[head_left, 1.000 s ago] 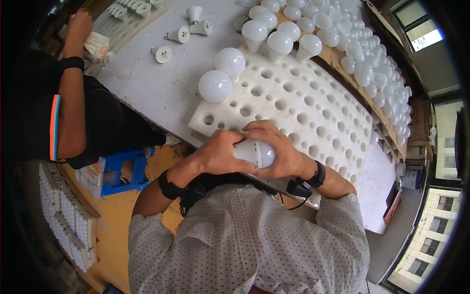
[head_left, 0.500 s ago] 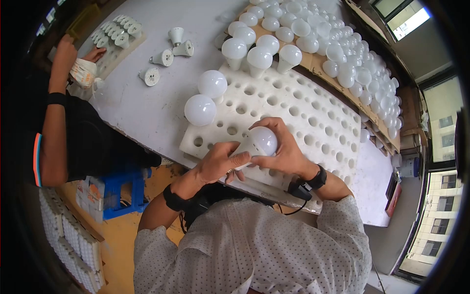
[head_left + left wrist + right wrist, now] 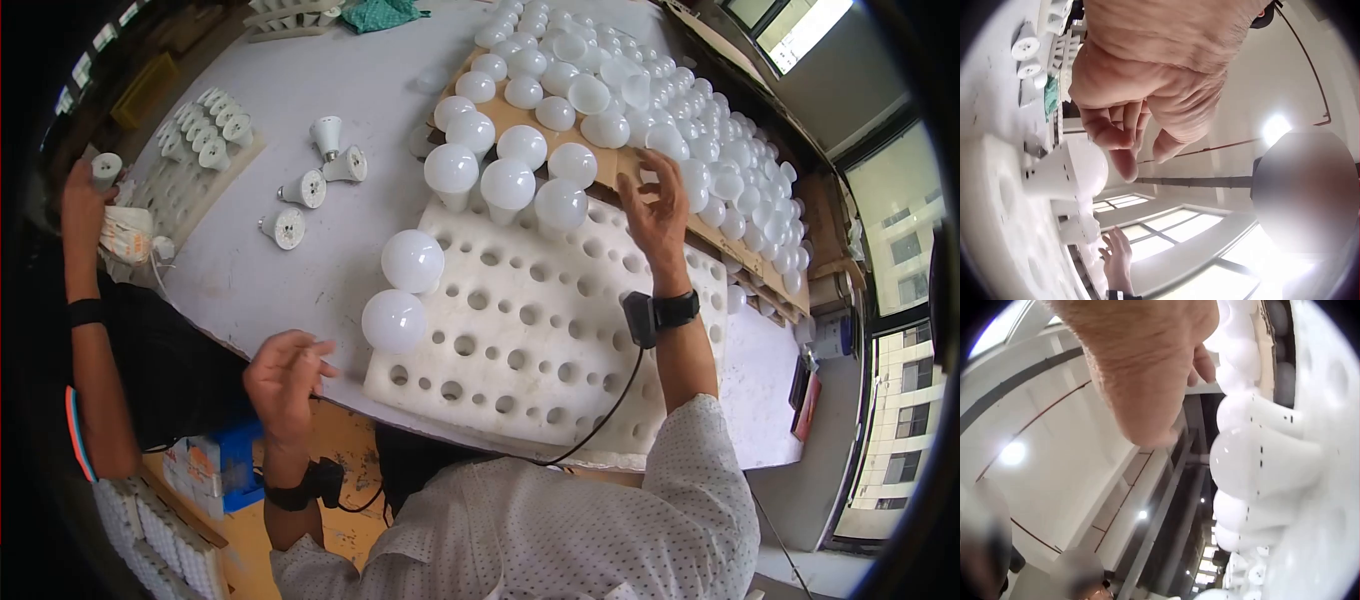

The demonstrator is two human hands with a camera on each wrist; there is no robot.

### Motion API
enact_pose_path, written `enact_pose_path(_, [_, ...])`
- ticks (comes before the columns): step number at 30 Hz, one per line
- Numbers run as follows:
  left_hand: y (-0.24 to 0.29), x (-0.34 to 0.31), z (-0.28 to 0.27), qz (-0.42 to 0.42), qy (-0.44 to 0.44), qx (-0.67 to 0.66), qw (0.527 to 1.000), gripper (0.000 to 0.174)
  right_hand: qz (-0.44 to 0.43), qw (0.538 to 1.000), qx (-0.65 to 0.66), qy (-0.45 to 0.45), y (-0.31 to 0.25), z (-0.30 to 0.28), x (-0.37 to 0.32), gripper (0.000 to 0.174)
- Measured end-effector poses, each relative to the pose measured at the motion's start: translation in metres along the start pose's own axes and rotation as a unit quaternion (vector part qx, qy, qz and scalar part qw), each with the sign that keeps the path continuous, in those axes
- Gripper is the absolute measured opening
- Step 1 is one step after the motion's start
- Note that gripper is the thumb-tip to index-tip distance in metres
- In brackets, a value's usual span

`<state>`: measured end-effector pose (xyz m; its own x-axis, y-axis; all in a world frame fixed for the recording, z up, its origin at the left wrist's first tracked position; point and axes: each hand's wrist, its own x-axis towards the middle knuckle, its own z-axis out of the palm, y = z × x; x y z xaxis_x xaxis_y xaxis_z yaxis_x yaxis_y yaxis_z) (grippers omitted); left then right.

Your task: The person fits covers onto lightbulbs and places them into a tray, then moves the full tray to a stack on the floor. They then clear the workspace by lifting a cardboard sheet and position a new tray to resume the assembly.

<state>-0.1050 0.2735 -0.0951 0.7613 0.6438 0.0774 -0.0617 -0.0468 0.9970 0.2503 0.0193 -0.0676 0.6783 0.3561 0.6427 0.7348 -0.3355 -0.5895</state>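
My left hand (image 3: 288, 385) hangs off the table's front edge with loosely bent fingers and nothing in them; in the left wrist view the same hand (image 3: 1147, 81) is empty near a white bulb (image 3: 1071, 172). Raised beyond the foam tray (image 3: 480, 375), my right hand (image 3: 660, 215) has spread, bent fingers beside the many white domes (image 3: 605, 130) and holds nothing. Two bulbs stand at the tray's left edge, the nearer bulb (image 3: 393, 321) closest to my left hand. Several others line its far edge, among them a bulb (image 3: 561, 205) left of my right hand.
Several loose lamp bases (image 3: 303, 188) lie on the table (image 3: 300, 270). At the left another person's hand (image 3: 82, 205) holds a lamp base (image 3: 106, 168) near a smaller foam tray (image 3: 180, 205) with bases. A black cable (image 3: 610, 410) runs from my right wrist across the tray.
Both hands have let go of the bulb they held and moved apart, left hand leftward, right hand up toward the domes. Another bulb now stands in the far row of the tray.
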Motion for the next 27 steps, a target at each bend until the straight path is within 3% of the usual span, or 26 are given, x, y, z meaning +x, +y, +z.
enact_pose_path(2, [-0.018,0.030,-0.021,0.025,0.104,0.121,0.987,0.023,-0.087,0.954,-0.283,0.050,0.038,-0.017,0.017,0.035])
enact_pose_path(4, [-0.053,0.066,-0.045,0.038,0.139,0.193,0.970,0.032,0.051,0.920,-0.387,-0.026,0.058,-0.022,0.019,0.040])
enact_pose_path(6, [-0.078,0.099,-0.063,0.046,0.125,0.329,0.935,0.044,0.124,0.885,-0.438,-0.097,0.063,-0.021,0.018,0.052])
enact_pose_path(8, [-0.068,0.120,-0.053,0.014,0.100,0.390,0.915,0.050,0.114,0.890,-0.430,-0.098,0.072,-0.015,0.013,0.057])
enact_pose_path(10, [-0.096,0.143,-0.062,0.109,0.085,0.483,0.865,0.055,0.154,0.875,-0.448,-0.102,0.059,-0.011,0.017,0.059])
enact_pose_path(12, [-0.104,0.158,-0.063,0.084,0.061,0.518,0.849,0.060,0.146,0.871,-0.454,-0.116,0.063,-0.013,0.020,0.060])
enact_pose_path(16, [-0.111,0.177,-0.069,0.081,0.026,0.555,0.828,0.059,0.110,0.888,-0.432,-0.115,0.075,-0.015,0.020,0.057])
enact_pose_path(18, [-0.115,0.182,-0.072,0.102,0.008,0.565,0.818,0.054,0.124,0.867,-0.470,-0.109,0.073,-0.008,0.021,0.056])
enact_pose_path(19, [-0.117,0.184,-0.073,0.147,0.019,0.590,0.793,0.047,0.127,0.878,-0.449,-0.106,0.071,-0.009,0.023,0.056])
enact_pose_path(20, [-0.112,0.183,-0.071,0.154,0.011,0.583,0.798,0.047,0.130,0.888,-0.429,-0.102,0.071,-0.011,0.024,0.056])
enact_pose_path(22, [-0.093,0.175,-0.063,0.012,-0.030,0.566,0.824,0.045,0.149,0.880,-0.433,-0.129,0.075,-0.013,0.027,0.057])
enact_pose_path(23, [-0.088,0.171,-0.059,0.023,-0.038,0.559,0.828,0.045,0.151,0.879,-0.430,-0.142,0.073,-0.015,0.028,0.057])
enact_pose_path(25, [-0.082,0.162,-0.054,-0.072,-0.045,0.596,0.798,0.052,0.165,0.881,-0.410,-0.170,0.064,-0.015,0.031,0.056])
enact_pose_path(27, [-0.086,0.156,-0.053,-0.065,-0.048,0.582,0.809,0.055,0.157,0.883,-0.410,-0.165,0.067,-0.024,0.027,0.058])
